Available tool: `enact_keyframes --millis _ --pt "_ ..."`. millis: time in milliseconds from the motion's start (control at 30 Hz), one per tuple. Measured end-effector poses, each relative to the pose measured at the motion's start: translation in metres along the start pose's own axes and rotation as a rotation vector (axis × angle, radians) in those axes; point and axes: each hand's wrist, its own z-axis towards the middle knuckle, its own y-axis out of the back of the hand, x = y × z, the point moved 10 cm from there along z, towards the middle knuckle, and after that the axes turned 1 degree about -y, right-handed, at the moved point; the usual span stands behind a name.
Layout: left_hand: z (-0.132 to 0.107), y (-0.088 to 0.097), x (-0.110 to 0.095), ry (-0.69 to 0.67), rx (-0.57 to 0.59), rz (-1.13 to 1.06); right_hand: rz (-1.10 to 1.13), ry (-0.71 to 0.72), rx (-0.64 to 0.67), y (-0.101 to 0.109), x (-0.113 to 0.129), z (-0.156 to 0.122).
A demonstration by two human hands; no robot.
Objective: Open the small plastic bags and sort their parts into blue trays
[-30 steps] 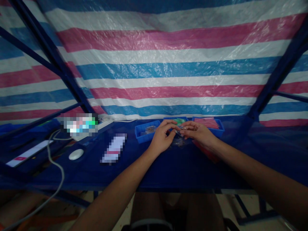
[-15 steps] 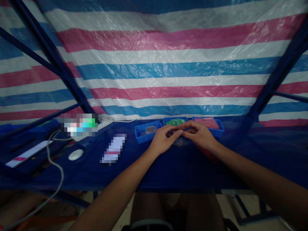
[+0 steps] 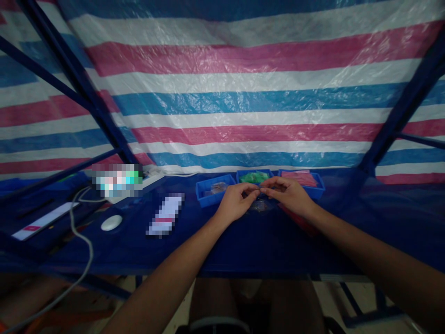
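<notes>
My left hand (image 3: 238,200) and my right hand (image 3: 285,192) meet fingertip to fingertip above the blue table (image 3: 257,250). Both are pinched closed around something too small to make out. Beneath the fingers lies a small heap of clear, shiny pieces (image 3: 259,206). Behind the hands stand a blue bin with green pieces (image 3: 253,177) and a blue bin with pink pieces (image 3: 304,178). Left of my left hand sits a blue bin with clear pieces (image 3: 217,188). Something dark red (image 3: 301,222) lies partly hidden under my right wrist.
A phone with a blurred screen (image 3: 166,215) and a white oval object (image 3: 111,222) lie to the left. Further left are a white cable (image 3: 89,253), a power strip (image 3: 151,180) and a long pale object (image 3: 45,220). A striped sheet (image 3: 243,102) hangs behind the table.
The fingertips have shifted slightly against each other, and the right index finger has drawn back a little. Both hands stay in nearly the same place.
</notes>
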Motion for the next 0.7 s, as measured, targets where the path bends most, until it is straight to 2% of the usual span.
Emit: enact_keyframes --millis 67,167,233,300,400,567,700 --pt "0.000 0.002 0.002 0.011 -0.017 0.015 -0.012 -0.007 0.010 0.000 -0.001 0.000" --pt "-0.001 0.005 0.010 0.074 -0.066 -0.005 -0.069 0.048 -0.097 0.012 0.004 0.001" --pt "-0.001 0.002 0.015 0.117 -0.058 -0.089 -0.145 0.108 -0.178 0.021 0.012 -0.001" --pt "-0.002 -0.005 0.015 0.135 -0.020 -0.236 -0.250 0.173 -0.201 0.022 0.022 -0.005" --pt "-0.001 -0.012 0.011 0.114 0.013 -0.380 -0.371 0.283 -0.122 0.008 0.037 -0.009" --pt "0.000 0.002 0.015 0.089 -0.087 -0.230 -0.388 0.408 0.021 -0.014 0.054 -0.015" --pt "0.001 0.012 0.018 0.067 -0.159 -0.134 -0.380 0.387 -0.026 -0.010 0.054 -0.014"
